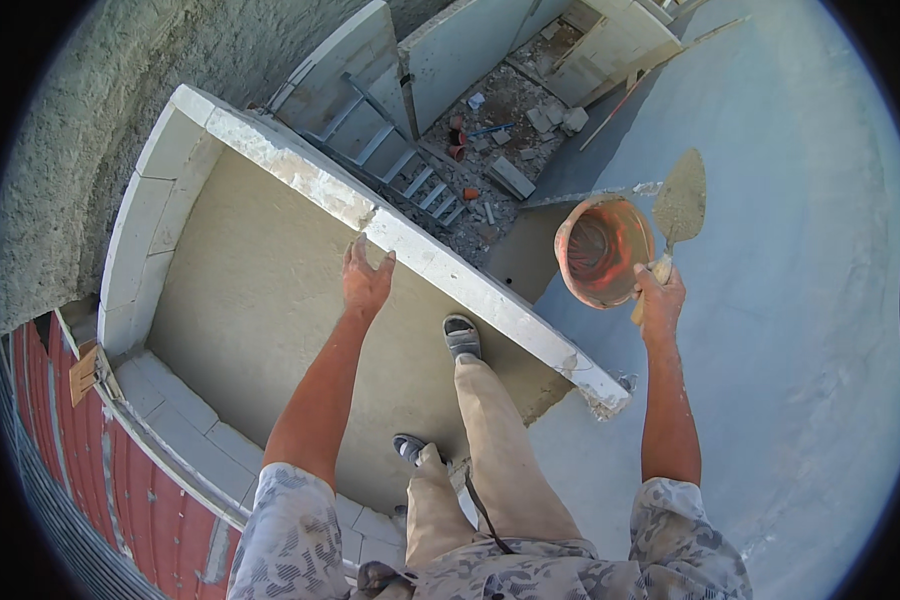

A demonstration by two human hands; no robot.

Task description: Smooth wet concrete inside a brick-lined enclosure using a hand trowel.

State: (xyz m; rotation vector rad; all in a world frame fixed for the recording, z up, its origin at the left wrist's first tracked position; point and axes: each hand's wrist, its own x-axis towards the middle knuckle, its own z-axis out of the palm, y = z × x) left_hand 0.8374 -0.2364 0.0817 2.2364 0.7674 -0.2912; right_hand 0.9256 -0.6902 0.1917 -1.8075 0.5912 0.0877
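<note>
My right hand (660, 302) is closed round the pale handle of a pointed trowel (682, 192). Its blade points away from me and is coated in grey mortar. Against the same hand hangs an orange bucket (576, 240), tilted so its inside shows; mortar smears its walls and little material is visible in it. How the fingers hold the bucket is partly hidden. My left hand (368, 282) reaches forward with fingers apart and holds nothing. Its fingertips are at the near edge of a low white block wall (425, 245); whether they touch it I cannot tell.
I stand in sandals on a smooth grey-beige floor (260, 290) bounded by the wall. Beyond it, lower down, are a metal ladder (375, 145), rubble and broken blocks (510, 178). A pale blue-grey surface (770, 330) spreads right. Red panels (160, 500) lie at lower left.
</note>
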